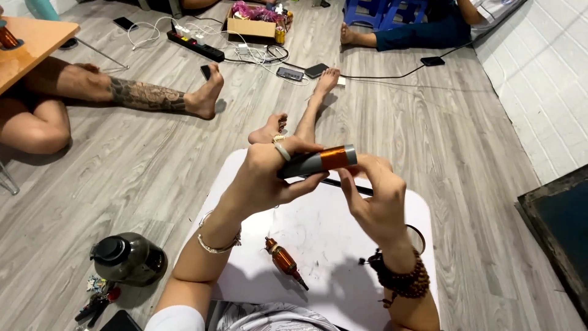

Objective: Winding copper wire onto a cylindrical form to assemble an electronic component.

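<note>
Head view: left hand [266,178] and right hand [373,199] each close a grip on the copper-wound rotor [320,161] above the white table [343,245].

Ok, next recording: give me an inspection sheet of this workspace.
Surface: white board on the person's lap, scuffed with dark marks, above a grey wood-look floor.
Job's things: grey cylinder with an orange copper winding, held over the board; a thin dark rod just under it.
Clutter: second copper-wound part lying on the board; dark jug and small tools on the floor to the left.
Grippers: left hand wraps the cylinder; right hand pinches near its orange end.
Cables: power strip with white and black leads, phones attached.
Surroundings: other people's legs, cardboard box, white tiled wall.
</note>
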